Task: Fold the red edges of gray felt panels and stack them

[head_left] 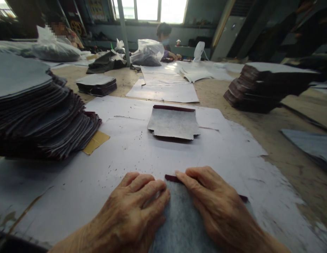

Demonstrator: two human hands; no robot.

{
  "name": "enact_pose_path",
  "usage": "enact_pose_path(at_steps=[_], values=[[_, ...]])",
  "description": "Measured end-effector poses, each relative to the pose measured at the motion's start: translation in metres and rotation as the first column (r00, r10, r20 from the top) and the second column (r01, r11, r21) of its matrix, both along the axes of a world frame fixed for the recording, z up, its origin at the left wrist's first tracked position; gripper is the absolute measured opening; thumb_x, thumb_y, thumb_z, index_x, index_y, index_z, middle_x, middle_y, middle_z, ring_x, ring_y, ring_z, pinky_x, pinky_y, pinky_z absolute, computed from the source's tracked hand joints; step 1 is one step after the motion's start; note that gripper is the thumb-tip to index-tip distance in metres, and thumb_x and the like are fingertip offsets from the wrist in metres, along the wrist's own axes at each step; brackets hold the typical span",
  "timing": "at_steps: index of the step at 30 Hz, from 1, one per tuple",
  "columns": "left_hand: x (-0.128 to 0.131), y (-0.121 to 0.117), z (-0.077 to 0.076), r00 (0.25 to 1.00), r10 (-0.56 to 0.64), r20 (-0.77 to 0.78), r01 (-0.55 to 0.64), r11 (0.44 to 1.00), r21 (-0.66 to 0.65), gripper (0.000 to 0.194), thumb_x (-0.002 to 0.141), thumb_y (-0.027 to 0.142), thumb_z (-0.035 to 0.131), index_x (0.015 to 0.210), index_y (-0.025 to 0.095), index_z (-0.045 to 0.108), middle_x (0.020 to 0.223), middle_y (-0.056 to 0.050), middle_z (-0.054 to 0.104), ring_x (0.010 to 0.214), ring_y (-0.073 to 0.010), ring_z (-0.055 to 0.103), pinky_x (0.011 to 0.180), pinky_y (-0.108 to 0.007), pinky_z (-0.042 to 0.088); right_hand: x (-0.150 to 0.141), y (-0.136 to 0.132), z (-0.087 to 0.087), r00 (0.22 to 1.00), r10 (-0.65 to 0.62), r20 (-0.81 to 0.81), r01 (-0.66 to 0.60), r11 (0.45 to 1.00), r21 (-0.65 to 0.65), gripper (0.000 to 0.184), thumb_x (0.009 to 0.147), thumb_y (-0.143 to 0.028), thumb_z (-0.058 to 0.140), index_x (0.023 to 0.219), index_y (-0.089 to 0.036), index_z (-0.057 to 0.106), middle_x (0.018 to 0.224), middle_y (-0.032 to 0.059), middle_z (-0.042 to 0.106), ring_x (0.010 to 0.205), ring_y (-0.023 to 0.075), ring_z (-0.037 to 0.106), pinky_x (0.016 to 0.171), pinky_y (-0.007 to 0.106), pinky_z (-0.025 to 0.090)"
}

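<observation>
grey cloth lies toward the bench's near edge, left hand at its side, right hand laid on top, neither clenched, so its maroon strip could skew under uneven pressing.

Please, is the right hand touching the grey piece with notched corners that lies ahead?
Apart: the head view shows white paper between the right hand and the grey piece.

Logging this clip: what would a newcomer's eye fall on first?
Probably the left hand and right hand, low in front, both on a grey piece with a dark red far edge. Then the tall stack at the left, and a second grey piece lying beyond the hands near the centre.
</observation>
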State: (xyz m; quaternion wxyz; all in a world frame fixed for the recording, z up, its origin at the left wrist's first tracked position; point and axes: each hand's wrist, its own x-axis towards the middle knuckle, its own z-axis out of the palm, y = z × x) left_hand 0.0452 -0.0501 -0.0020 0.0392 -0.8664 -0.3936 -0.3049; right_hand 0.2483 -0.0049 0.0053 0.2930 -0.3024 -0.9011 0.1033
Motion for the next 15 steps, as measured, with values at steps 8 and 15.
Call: enact_pose_path(at_steps=[8, 15], values=[[-0.0001, -0.0003, -0.0017, 0.999, -0.002, 0.033, 0.004, 0.999, -0.051, 0.028, 0.082, 0.016, 0.042, 0.104, 0.014, 0.058, 0.096, -0.008, 0.062, 0.084, -0.0196, 0.054, 0.071, -0.035, 0.045, -0.0096, -0.0057, 0.0042, 0.982, 0.111, 0.151, -0.113, 0.994, 0.004, 0.032, 0.083, -0.003, 0.03, 0.096, -0.012, 0.058, 0.089, 0.0085, 0.057, 0.075, 0.0187, 0.046, 0.066, 0.033, 0.047], [0.0, -0.0031, 0.0069, 0.997, -0.042, 0.059, 0.048, 0.992, -0.114, 0.026, 0.081, 0.015, 0.045, 0.104, 0.016, 0.058, 0.102, -0.008, 0.059, 0.091, -0.0211, 0.052, 0.076, -0.037, 0.045, 0.0001, -0.0016, 0.0017, 0.984, -0.179, -0.018, 0.178, 0.984, -0.025, 0.02, 0.082, -0.011, 0.044, 0.095, -0.015, 0.059, 0.085, 0.0071, 0.056, 0.081, 0.0196, 0.048, 0.07, 0.036, 0.044]])
